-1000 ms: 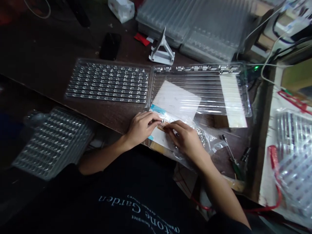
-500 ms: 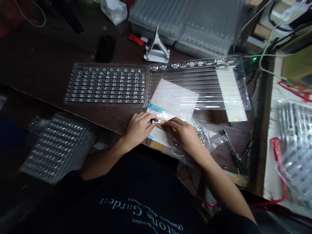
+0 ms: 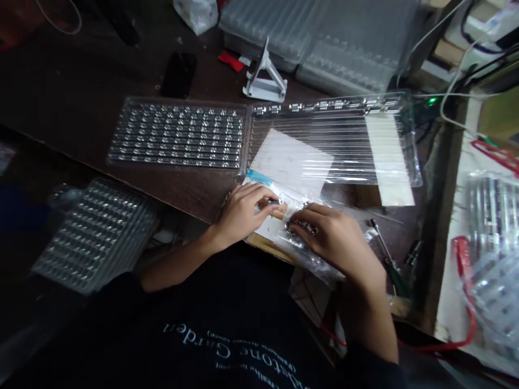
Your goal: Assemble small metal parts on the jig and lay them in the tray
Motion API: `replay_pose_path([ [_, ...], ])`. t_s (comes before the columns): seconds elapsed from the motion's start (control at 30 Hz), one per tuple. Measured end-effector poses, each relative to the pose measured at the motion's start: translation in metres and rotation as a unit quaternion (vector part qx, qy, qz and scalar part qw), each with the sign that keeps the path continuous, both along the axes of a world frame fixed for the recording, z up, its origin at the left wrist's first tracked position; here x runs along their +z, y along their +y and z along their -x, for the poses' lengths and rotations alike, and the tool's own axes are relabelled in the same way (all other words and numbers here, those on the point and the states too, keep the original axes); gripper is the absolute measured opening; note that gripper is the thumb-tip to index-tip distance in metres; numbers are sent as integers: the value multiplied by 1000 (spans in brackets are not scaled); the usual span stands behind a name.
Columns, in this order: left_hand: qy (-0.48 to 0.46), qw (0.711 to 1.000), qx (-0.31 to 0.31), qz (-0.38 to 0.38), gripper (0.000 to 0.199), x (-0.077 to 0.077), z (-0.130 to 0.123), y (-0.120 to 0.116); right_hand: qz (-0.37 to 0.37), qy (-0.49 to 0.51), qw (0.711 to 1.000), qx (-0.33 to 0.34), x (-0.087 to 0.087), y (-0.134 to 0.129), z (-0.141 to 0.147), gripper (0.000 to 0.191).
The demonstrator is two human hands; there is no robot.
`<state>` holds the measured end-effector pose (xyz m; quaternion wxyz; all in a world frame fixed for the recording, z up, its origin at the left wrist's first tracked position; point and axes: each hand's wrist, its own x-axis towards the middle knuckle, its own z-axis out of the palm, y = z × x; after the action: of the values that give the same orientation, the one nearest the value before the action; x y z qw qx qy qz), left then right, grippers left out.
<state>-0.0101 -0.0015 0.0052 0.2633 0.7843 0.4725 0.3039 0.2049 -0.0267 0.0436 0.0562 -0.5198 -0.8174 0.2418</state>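
Head view: the left hand [image 3: 243, 213] is over the near edge of the desk [image 3: 77, 102], thumb and forefinger pinched narrow on a small metal-ended connector [image 3: 274, 202]. That connector sits at the fingertips on the side facing the right hand [image 3: 336, 232]; its long axis seems to run roughly left to right, though blur hides the exact angle. The left hand is plainly the nearer one, since it has hold of the piece. Just right of the connector and slightly nearer is a short tan block [image 3: 279, 212], between the two hands.

The right hand is curled, thumb apart from the forefinger, over loose metal parts [image 3: 302, 227] on clear plastic [image 3: 324, 267]; whether it grips one of them I cannot tell. A white board [image 3: 259, 229] lies beneath the fingers, with blue tape [image 3: 259, 177] at its far left.

Beyond the hands, a ribbed clear tray [image 3: 348, 129] bears a row of connectors [image 3: 338, 104] along its far edge, and a white card [image 3: 290, 159] and a pale strip [image 3: 389, 162] overlap it. Left of it, another tray [image 3: 127, 101] holds many rows of connectors. A screwdriver [image 3: 381, 240] lies right of the right hand, and a phone stand [image 3: 265, 86] stands at the far side.
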Motion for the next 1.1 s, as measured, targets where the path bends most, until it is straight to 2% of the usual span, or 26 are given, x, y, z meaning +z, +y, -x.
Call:
replay_pose_path([
  [0.1,-20,999,-38,3,6,-4,-11,0,60,-44,997,0,1,-2,-10,17],
  [0.2,-13,999,-34,9,7,-9,-15,-1,88,-55,994,14,-2,-3,-11,11],
  [0.3,-7,1000,-23,13,6,-13,-13,-1,94,-20,995,20,-3,-3,-11,14],
  [0.5,7,1000,-16,26,6,-15,-12,0,85,54,995,12,-1,-3,-19,31],
  [0.6,15,999,-21,29,7,-15,-12,0,74,64,995,-5,0,-2,-22,30],
  [0.8,12,999,-14,34,11,-15,-13,2,-3,127,991,-43,-5,2,-26,29],
  [0.9,-22,999,-26,8,8,-14,-12,0,-16,133,989,-62,-6,5,-23,21],
  [0.97,-58,998,-10,-27,6,-11,-10,-2,-29,134,987,-80,-6,6,-18,20],
  [1.1,-85,993,39,-74,19,-6,-1,-3,-39,169,978,-113,-9,8,-3,18],
])
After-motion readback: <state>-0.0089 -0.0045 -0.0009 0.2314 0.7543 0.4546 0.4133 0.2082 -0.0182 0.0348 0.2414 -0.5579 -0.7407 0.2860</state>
